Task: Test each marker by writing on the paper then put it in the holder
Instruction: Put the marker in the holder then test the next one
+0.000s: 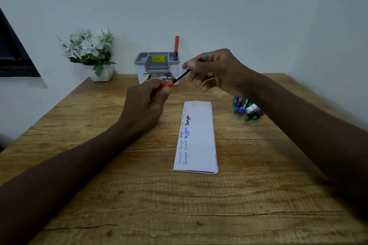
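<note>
A red-capped marker (180, 77) is held in the air between both hands, above the far part of the table. My left hand (146, 102) grips its red cap end. My right hand (214, 68) pinches its barrel end, and red and green marker ends show between that hand's fingers. The folded white paper (199, 139) lies flat below, with several written words along its left side. The grey and white holder (157, 66) stands at the back against the wall, with one red marker (176, 47) upright in its right compartment.
A pile of loose blue and green markers (247, 108) lies on the wooden table (139, 195) to the right of the paper, partly behind my right forearm. A white pot of artificial flowers (90, 53) stands at the back left. A dark window frame is at far left.
</note>
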`<action>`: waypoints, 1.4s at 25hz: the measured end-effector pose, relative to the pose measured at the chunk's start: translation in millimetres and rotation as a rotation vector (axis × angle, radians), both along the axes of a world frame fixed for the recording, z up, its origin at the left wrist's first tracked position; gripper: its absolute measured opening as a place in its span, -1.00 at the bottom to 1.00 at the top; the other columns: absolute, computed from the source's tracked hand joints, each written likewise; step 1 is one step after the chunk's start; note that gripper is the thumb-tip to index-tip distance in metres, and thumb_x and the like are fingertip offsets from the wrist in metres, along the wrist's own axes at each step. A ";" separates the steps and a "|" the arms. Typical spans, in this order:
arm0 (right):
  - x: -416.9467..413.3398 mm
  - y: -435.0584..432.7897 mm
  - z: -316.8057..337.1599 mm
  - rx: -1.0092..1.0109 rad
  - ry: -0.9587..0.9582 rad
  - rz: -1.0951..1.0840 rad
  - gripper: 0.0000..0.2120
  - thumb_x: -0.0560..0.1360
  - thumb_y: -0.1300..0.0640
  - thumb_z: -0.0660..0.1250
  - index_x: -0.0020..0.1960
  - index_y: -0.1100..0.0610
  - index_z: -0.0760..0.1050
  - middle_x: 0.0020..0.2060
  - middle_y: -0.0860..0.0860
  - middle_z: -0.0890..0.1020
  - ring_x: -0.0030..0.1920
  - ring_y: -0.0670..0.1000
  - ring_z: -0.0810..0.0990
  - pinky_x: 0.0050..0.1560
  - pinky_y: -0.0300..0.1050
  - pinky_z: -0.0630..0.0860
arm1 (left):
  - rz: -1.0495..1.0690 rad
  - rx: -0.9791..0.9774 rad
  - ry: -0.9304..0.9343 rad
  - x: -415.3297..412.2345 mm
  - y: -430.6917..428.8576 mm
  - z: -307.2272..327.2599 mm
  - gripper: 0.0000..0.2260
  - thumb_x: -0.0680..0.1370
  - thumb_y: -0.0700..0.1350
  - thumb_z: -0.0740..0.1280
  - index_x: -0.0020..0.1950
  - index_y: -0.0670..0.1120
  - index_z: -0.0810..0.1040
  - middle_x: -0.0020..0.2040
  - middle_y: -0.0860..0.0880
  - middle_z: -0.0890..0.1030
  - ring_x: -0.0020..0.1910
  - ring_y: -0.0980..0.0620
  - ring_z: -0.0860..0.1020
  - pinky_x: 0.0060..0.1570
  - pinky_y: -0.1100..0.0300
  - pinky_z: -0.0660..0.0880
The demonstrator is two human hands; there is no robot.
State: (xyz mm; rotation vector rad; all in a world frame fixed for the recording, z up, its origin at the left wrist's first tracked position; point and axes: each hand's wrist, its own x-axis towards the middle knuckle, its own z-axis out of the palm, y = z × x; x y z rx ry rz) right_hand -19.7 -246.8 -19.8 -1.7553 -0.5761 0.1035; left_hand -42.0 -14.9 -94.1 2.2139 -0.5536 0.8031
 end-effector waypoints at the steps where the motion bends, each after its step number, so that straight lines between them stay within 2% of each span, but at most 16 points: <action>1: -3.0 1.5 -5.8 0.116 0.070 -0.044 -0.61 0.50 -0.08 0.46 0.01 0.27 0.66 -0.25 0.15 0.67 -0.36 -0.01 0.59 -0.39 -0.17 0.54 | -0.030 0.026 0.032 -2.4 -2.1 0.3 -0.86 0.66 -0.09 0.33 0.08 -0.09 0.66 -0.25 0.05 0.60 -0.26 0.15 0.51 -0.33 0.39 0.34; 2: -4.9 5.3 -13.8 0.123 0.086 -0.105 -0.56 0.51 -0.17 0.42 -0.11 0.26 0.66 -0.32 0.14 0.65 -0.42 0.01 0.56 -0.44 -0.17 0.50 | -0.061 0.076 0.045 -5.3 -4.0 0.0 -0.86 0.67 -0.10 0.31 0.02 -0.10 0.64 -0.28 0.05 0.58 -0.26 0.14 0.50 -0.34 0.39 0.33; 4: -9.1 17.5 -26.9 -0.035 0.064 -0.176 -0.39 0.59 -0.28 0.27 -0.27 0.25 0.60 -0.43 0.15 0.60 -0.54 0.04 0.48 -0.51 -0.21 0.39 | -0.111 0.157 0.038 -9.2 -5.5 0.6 -0.83 0.67 -0.13 0.30 -0.05 -0.15 0.62 -0.29 0.02 0.56 -0.23 0.12 0.50 -0.32 0.38 0.32; 6: -12.5 24.9 -29.9 -0.100 0.081 -0.153 -0.31 0.64 -0.28 0.18 -0.28 0.31 0.60 -0.48 0.16 0.59 -0.60 0.02 0.46 -0.56 -0.24 0.35 | -0.146 0.149 0.047 -8.7 -3.6 2.6 -0.82 0.67 -0.16 0.29 -0.07 -0.18 0.62 -0.30 -0.02 0.57 -0.24 0.08 0.50 -0.31 0.33 0.33; 9: -14.4 22.4 -27.2 0.008 0.144 -0.040 -0.38 0.65 -0.17 0.24 -0.21 0.38 0.62 -0.41 0.21 0.64 -0.54 0.05 0.56 -0.52 -0.18 0.50 | -0.186 0.102 0.056 -9.3 -1.5 3.0 -0.79 0.69 -0.17 0.25 -0.08 -0.17 0.60 -0.31 -0.01 0.57 -0.27 0.05 0.50 -0.31 0.30 0.34; 11: -17.3 25.0 -31.9 0.026 0.184 -0.008 -0.40 0.65 -0.17 0.23 -0.25 0.32 0.63 -0.40 0.20 0.64 -0.52 0.05 0.59 -0.49 -0.16 0.55 | -0.197 0.098 0.052 -12.1 -3.9 1.1 -0.76 0.71 -0.17 0.21 -0.09 -0.15 0.60 -0.30 0.09 0.56 -0.26 0.12 0.52 -0.29 0.40 0.34; 13: -19.5 30.1 -35.7 -0.036 0.171 0.021 -0.40 0.66 -0.17 0.20 -0.28 0.27 0.65 -0.42 0.20 0.63 -0.55 0.05 0.57 -0.52 -0.17 0.53 | -0.223 0.151 0.036 -13.0 -6.9 0.2 -0.72 0.72 -0.15 0.16 -0.12 -0.09 0.56 -0.32 0.18 0.52 -0.28 0.23 0.52 -0.26 0.46 0.33; 15: -14.0 28.1 -33.6 -0.121 0.159 0.060 -0.42 0.68 -0.10 0.21 -0.21 0.33 0.66 -0.42 0.21 0.63 -0.55 0.05 0.57 -0.54 -0.16 0.53 | -0.266 0.228 0.068 -10.7 -6.3 2.4 -0.68 0.73 -0.10 0.11 -0.16 -0.02 0.52 -0.36 0.17 0.48 -0.32 0.23 0.51 -0.28 0.46 0.33; 18: -5.8 20.5 -22.9 -0.247 0.210 0.155 -0.39 0.68 -0.10 0.22 0.03 0.52 0.59 -0.38 0.18 0.68 -0.47 0.07 0.66 -0.46 -0.11 0.61 | -0.427 0.155 0.305 -6.5 -1.1 9.5 -0.65 0.75 -0.07 0.08 -0.19 -0.01 0.48 -0.44 0.12 0.44 -0.46 0.16 0.42 -0.40 0.40 0.32; 22: -9.9 22.4 -14.1 -0.315 0.198 0.235 -0.50 0.62 -0.06 0.19 -0.07 0.40 0.59 -0.36 0.15 0.70 -0.43 0.04 0.70 -0.40 -0.16 0.63 | -0.721 -0.160 0.864 -5.3 6.0 18.5 -0.64 0.71 0.11 0.07 -0.19 -0.03 0.43 -0.44 0.06 0.28 -0.53 0.13 0.19 -0.54 0.28 0.20; 25: -11.5 21.8 -11.3 -0.338 0.232 0.236 -0.55 0.70 0.02 0.11 -0.08 0.35 0.57 -0.36 0.12 0.70 -0.42 0.01 0.70 -0.38 -0.19 0.63 | -0.816 -0.253 1.046 -3.9 10.9 22.2 -0.64 0.67 0.12 0.07 -0.21 -0.01 0.43 -0.41 0.01 0.21 -0.51 0.09 0.15 -0.54 0.25 0.17; 27: -9.9 21.5 -14.2 -0.336 0.227 0.218 -0.54 0.71 0.05 0.10 -0.06 0.38 0.57 -0.36 0.13 0.69 -0.43 0.02 0.69 -0.38 -0.18 0.64 | -0.705 -0.162 0.944 -7.4 5.8 22.4 -0.63 0.70 0.13 0.08 -0.19 -0.04 0.44 -0.42 -0.04 0.28 -0.53 0.06 0.24 -0.55 0.22 0.28; 29: -8.5 22.6 -18.1 -0.303 0.196 0.201 -0.54 0.72 0.06 0.13 -0.07 0.41 0.58 -0.39 0.14 0.68 -0.47 0.03 0.67 -0.43 -0.16 0.62 | -0.470 0.133 0.492 -6.1 -0.1 16.3 -0.66 0.73 0.00 0.12 -0.18 -0.07 0.47 -0.43 0.01 0.43 -0.52 0.11 0.38 -0.47 0.21 0.40; 31: -6.4 19.1 -16.1 -0.228 0.147 0.127 -0.54 0.71 0.10 0.17 -0.19 0.38 0.57 -0.47 0.14 0.62 -0.60 0.00 0.56 -0.58 -0.19 0.52 | -0.254 0.408 -0.025 2.7 3.5 11.2 -0.72 0.70 -0.19 0.20 -0.19 -0.07 0.53 -0.38 0.09 0.50 -0.49 0.24 0.37 -0.42 0.28 0.33; 33: -0.9 2.4 -7.6 -0.104 0.126 -0.013 -0.56 0.69 0.10 0.20 -0.25 0.32 0.56 -0.51 0.10 0.56 -0.66 -0.06 0.45 -0.66 -0.25 0.40 | -0.125 0.454 -0.164 16.1 19.8 11.6 -0.81 0.62 -0.26 0.27 -0.14 -0.11 0.61 -0.33 0.04 0.58 -0.41 0.36 0.34 -0.35 0.39 0.27; 35: 6.8 -22.1 1.6 0.044 0.134 -0.122 -0.61 0.67 0.08 0.25 -0.22 0.30 0.59 -0.46 0.08 0.60 -0.59 -0.08 0.49 -0.61 -0.24 0.44 | -0.099 0.385 -0.106 25.0 30.1 12.8 -0.79 0.64 -0.21 0.24 -0.09 -0.11 0.65 -0.28 0.02 0.66 -0.37 0.36 0.43 -0.28 0.37 0.36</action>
